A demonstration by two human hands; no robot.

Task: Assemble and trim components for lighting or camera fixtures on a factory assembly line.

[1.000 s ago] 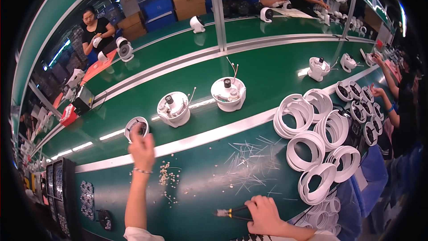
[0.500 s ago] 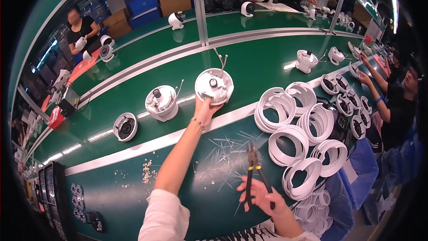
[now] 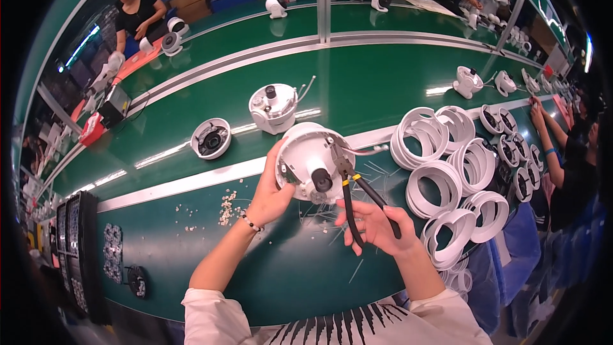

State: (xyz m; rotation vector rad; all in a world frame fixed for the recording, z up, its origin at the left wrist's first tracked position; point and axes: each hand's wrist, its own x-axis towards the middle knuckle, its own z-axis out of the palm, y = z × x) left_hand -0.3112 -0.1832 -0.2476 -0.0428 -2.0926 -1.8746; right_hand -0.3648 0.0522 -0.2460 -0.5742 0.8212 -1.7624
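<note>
Left hand (image 3: pixel 271 195) holds one dome housing (image 3: pixel 311 161), right hand (image 3: pixel 378 225) one pliers (image 3: pixel 355 186)

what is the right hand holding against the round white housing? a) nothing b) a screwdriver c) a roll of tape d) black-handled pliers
d: the right hand closes around black-handled pliers, their tip laid against the round white plastic housing that the left hand grips from its left side.
</note>
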